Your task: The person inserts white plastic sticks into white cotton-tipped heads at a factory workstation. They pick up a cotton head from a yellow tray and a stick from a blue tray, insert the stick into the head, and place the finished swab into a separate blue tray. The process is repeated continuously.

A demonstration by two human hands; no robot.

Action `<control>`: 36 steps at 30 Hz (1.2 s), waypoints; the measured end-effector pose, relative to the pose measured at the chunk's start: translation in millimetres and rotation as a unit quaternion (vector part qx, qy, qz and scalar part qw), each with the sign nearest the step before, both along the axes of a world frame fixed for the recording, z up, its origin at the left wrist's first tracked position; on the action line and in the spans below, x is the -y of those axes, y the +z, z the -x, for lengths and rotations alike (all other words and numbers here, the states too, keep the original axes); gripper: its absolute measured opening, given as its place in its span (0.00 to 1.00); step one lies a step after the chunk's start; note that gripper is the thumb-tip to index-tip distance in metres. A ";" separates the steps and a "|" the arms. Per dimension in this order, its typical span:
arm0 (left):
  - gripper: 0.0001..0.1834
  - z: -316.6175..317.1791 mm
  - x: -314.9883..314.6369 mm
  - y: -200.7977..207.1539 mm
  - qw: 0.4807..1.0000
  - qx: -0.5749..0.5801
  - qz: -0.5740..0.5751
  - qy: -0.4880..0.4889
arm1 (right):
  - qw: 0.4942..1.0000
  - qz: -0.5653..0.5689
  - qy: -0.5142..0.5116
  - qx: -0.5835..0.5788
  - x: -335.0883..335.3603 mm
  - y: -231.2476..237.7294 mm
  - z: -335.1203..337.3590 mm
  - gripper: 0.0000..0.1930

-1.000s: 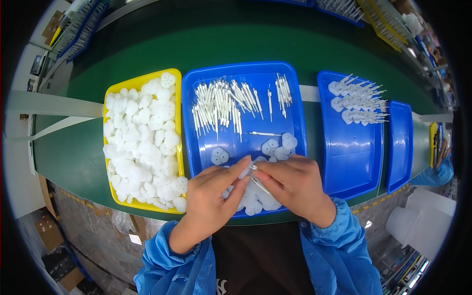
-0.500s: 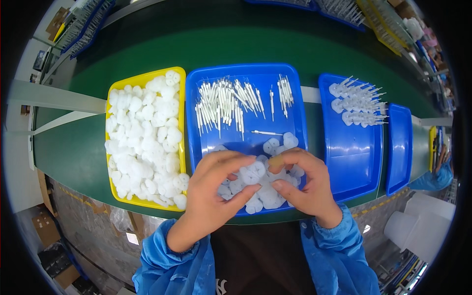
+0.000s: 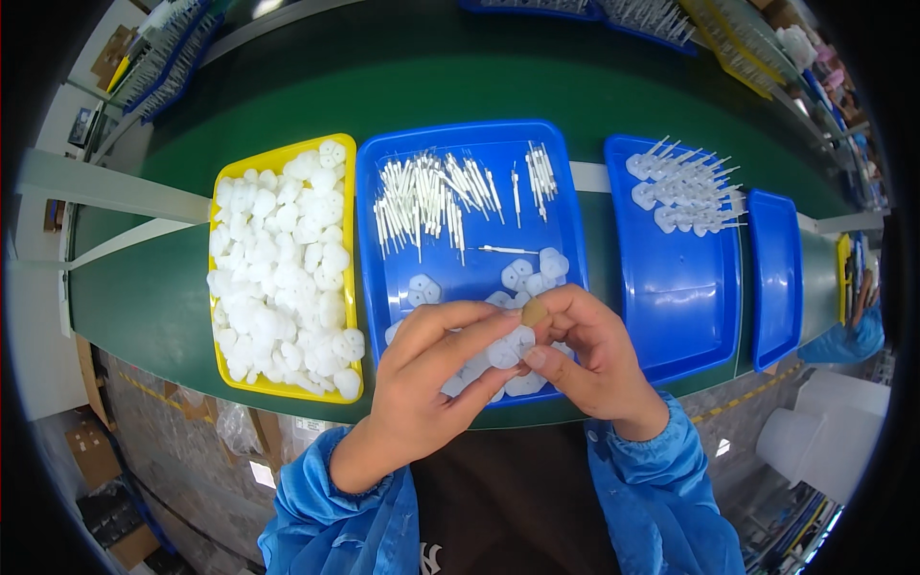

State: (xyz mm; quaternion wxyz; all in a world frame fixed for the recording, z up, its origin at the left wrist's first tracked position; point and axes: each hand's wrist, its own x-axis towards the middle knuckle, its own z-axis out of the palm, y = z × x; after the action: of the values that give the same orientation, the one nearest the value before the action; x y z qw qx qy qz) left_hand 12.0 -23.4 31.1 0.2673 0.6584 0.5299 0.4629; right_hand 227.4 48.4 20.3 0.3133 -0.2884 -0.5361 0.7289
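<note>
My left hand [image 3: 422, 369] pinches a translucent white lobed plastic disc [image 3: 505, 351] between thumb and fingers. On the disc's other side, my right hand [image 3: 599, 359] closes its thumb and fingertips against its edge; a tan cover [image 3: 535, 311] wraps one right fingertip. Both hands are over the near part of a blue tray [image 3: 450, 137]. Below and around them lie loose lobed discs [image 3: 518, 276], partly hidden by my fingers. Farther back in this tray are many thin white rods [image 3: 417, 206], and a single rod [image 3: 508, 250] lies crosswise nearer my hands.
A yellow tray [image 3: 353, 206] heaped with white discs [image 3: 278, 259] stands at the left. To the right, another blue tray [image 3: 676, 297] holds rows of discs with rods standing in them [image 3: 685, 192]. Beyond it is a narrower blue tray [image 3: 774, 278]. All rest on a green table [image 3: 383, 81].
My right hand has moved in to meet the left, and its fingertips now close at the disc. The disc has shifted slightly down and right. The whole view has shifted a little.
</note>
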 end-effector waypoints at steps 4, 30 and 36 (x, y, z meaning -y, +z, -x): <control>0.31 -7.0 2.9 -0.1 1.000 -0.009 -0.025 -0.001 | 0.994 -0.099 -0.004 0.036 0.6 4.5 -4.5 0.13; 0.22 48.7 167.7 -22.7 0.914 0.306 0.022 0.266 | 0.512 -0.824 0.157 0.184 81.9 -12.8 58.7 0.10; 0.20 42.8 187.8 -41.5 0.887 0.367 0.038 0.279 | 0.529 -0.793 0.125 0.275 96.5 -28.6 44.9 0.17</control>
State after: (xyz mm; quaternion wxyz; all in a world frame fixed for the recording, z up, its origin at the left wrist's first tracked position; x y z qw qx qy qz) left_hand -30.8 -211.3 -10.5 0.3271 0.2558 0.5734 0.7063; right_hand 182.5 -48.1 -8.3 0.1561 -0.0374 -0.9838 -0.0794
